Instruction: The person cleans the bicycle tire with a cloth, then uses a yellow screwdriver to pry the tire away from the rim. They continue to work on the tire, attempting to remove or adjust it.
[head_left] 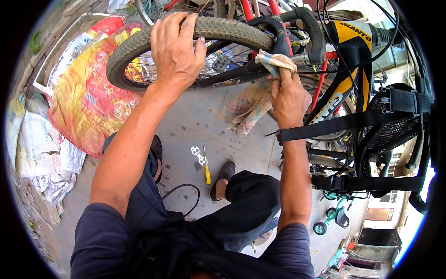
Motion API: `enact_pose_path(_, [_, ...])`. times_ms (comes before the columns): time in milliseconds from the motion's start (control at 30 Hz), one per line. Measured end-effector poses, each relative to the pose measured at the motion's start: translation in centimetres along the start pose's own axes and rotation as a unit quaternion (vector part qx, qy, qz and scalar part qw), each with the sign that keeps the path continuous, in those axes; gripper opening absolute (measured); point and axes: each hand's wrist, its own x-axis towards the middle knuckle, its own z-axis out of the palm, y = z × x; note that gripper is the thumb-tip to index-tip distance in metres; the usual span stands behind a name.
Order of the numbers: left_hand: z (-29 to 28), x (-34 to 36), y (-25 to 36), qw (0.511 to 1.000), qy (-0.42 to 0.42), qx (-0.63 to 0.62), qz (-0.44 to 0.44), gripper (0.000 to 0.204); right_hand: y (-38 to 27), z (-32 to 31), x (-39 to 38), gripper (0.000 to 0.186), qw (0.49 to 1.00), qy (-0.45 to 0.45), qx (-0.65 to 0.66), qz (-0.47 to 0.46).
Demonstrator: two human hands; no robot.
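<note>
My left hand (176, 56) lies over the knobbly tire of a bicycle front wheel (227, 27), its fingers curled across the tread. In my right hand (290, 101) is a pale, stained cloth rag (277, 59), pinched against the black suspension fork (248, 70). A loose part of the rag hangs below, smeared by motion. The fork joins a black and yellow bicycle frame (332, 100) at the right. What my right fingertips touch behind the cloth is partly hidden.
On the grey paved floor lie a yellow-handled screwdriver (207, 172) and a flat multi-hole wrench (197, 153), by my shoes. Red and yellow sacks (88, 102) are spread at left. Black straps (344, 125) and a mesh bag (385, 135) hang at right. A green child's tricycle (332, 216) stands farther off.
</note>
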Motion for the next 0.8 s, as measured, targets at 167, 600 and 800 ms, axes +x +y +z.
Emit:
enact_pose_path(167, [-0.1,-0.1,-0.2,1.0,-0.005,-0.004,0.001,0.046,0.5,-1.7,0.8,0.031,0.986,-0.093,-0.115,-0.073])
enact_pose_path(600, [-0.6,-0.2,-0.1,1.0,-0.021,-0.002,-0.023,0.048,0.9,-1.7,1.4,0.043,0.975,-0.148,-0.147,-0.072])
enact_pose_path(800, [-0.5,0.1,0.0,1.0,-0.017,-0.003,-0.019,0.048,0.6,-0.1,0.9,0.052,0.974,-0.16,0.141,0.079])
